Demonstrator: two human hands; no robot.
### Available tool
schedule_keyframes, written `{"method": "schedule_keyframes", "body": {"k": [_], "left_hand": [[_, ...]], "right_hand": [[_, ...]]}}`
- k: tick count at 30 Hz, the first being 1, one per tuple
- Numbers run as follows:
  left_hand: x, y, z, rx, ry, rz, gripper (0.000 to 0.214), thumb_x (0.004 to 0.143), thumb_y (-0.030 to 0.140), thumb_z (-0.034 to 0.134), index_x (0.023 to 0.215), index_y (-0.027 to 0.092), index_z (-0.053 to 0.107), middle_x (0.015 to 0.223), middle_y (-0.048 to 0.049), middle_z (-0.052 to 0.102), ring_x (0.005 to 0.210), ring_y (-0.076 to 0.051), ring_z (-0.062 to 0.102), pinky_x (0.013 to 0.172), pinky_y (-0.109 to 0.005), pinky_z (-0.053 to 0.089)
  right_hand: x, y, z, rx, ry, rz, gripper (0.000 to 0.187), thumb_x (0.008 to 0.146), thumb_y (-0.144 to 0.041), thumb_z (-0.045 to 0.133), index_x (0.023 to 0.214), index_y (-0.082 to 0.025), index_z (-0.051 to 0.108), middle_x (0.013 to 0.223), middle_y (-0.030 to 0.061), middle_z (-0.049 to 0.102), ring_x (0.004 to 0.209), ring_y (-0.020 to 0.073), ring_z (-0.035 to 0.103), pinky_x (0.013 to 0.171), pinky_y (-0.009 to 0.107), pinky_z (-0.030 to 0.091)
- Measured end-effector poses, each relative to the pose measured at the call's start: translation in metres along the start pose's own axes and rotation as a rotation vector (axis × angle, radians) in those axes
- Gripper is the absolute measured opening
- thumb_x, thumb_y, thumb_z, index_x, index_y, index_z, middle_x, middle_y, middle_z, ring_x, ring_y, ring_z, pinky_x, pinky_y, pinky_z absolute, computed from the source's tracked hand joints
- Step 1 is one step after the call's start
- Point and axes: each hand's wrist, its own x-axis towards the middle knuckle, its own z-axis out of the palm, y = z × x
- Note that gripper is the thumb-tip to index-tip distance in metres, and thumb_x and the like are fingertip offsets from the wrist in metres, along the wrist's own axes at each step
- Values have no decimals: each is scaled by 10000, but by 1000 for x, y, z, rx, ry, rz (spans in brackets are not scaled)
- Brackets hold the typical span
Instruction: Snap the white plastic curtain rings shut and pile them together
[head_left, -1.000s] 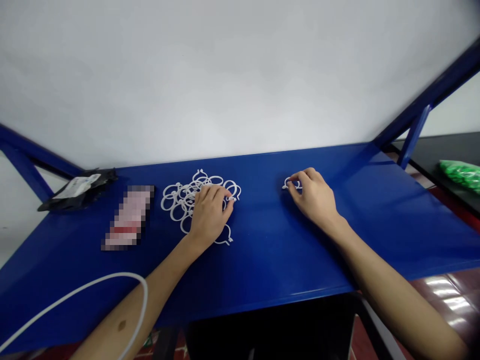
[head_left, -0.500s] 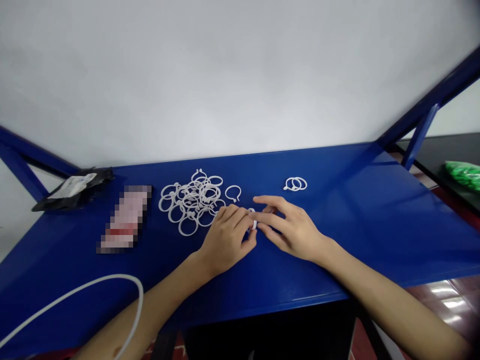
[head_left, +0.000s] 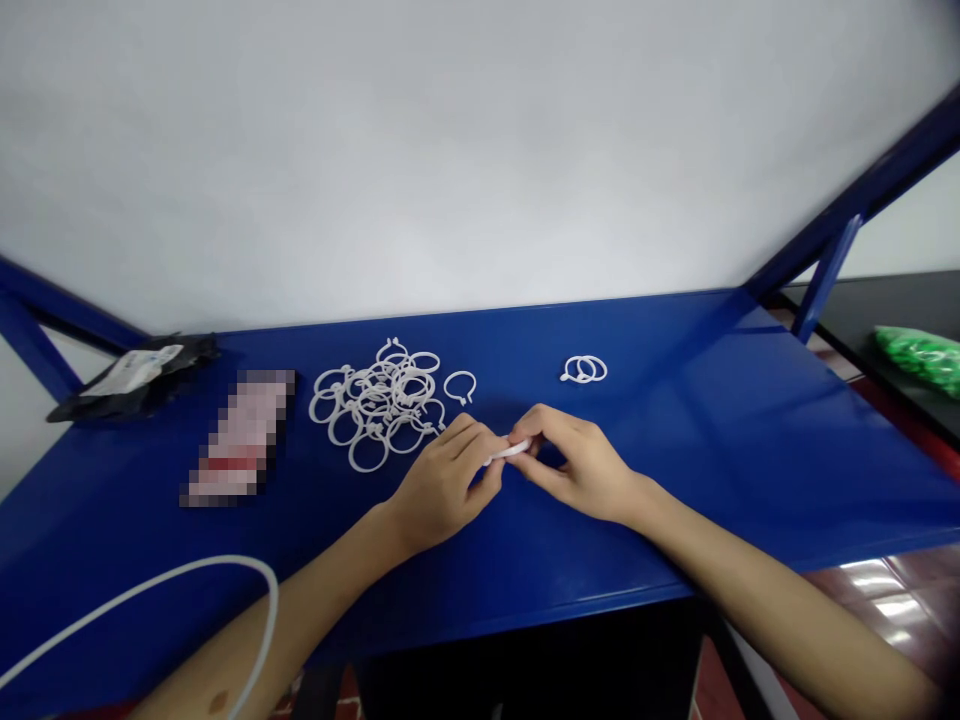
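Blue tabletop [head_left: 697, 420], white ring heap [head_left: 384, 390], ring pair [head_left: 584, 378], black packet [head_left: 139, 380], pixelated slab [head_left: 241, 430]

Left edge of frame, mid-height: black plastic package [head_left: 178, 378], white label [head_left: 133, 371] on top, lying on blue surface [head_left: 690, 400]. Just right of it: flat oblong item [head_left: 238, 430], pinkish with red band, pixelated, identity not determinable. Lower left: white cord [head_left: 214, 560], arched. Right edge: bag with green contents [head_left: 919, 357] on black tabletop [head_left: 840, 305]. Lower right: glossy reddish floor tiles [head_left: 892, 590]. Upper frame: pale wall [head_left: 480, 160].
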Motion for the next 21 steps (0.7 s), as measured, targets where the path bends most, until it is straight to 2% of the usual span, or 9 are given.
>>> {"method": "schedule_keyframes", "body": {"k": [2, 5, 10, 14, 18, 21], "left_hand": [[1, 2, -2, -51, 39, -55, 144, 933, 77, 524, 1023, 181, 567, 886, -22, 651, 828, -147, 584, 773, -292, 522], [3, 5, -7, -99, 63, -207, 136, 933, 120, 551, 1040, 197, 581, 918, -12, 669, 836, -132, 622, 766, -274, 531], [5, 8, -12, -214, 77, -387, 128, 938, 193, 592, 1058, 226, 620, 941, 7, 700, 792, -105, 659, 732, -241, 554], [4, 7, -9, -254, 99, -403, 100, 924, 212, 640, 1024, 221, 641, 907, 13, 714, 744, -100, 672, 709, -239, 571], [5, 5, -8, -229, 92, -368, 54, 926, 231, 654, 976, 220, 671, 857, 12, 718, 721, -110, 666, 689, -259, 581], [5, 3, -9, -220, 120, -367, 75, 927, 219, 660, 987, 235, 702, 858, 14, 731, 742, -116, 671, 692, -266, 581]], "right_hand": [[1, -1, 0, 77, 31, 53, 73, 947, -228, 611, 1005, -187, 595, 896, 20, 643, 730, 107, 618, 662, 241, 529], [1, -3, -1, 180, 57, 143, 57, 940, -238, 620, 957, -185, 606, 860, 12, 645, 707, 105, 614, 655, 245, 516], [1, -3, 1, 344, 41, 230, 153, 954, -306, 605, 869, -184, 570, 795, 8, 631, 679, 113, 589, 626, 257, 483], [2, -2, 3, 293, 0, 211, 183, 963, -328, 597, 848, -188, 569, 804, 7, 634, 709, 116, 578, 658, 262, 477], [2, -3, 5, 232, 14, 208, 121, 981, -320, 578, 967, -199, 586, 832, 5, 675, 725, 117, 617, 667, 257, 493], [2, -3, 6, 224, 24, 229, 121, 995, -322, 562, 980, -203, 578, 820, 4, 693, 725, 118, 642, 656, 249, 499]]}}
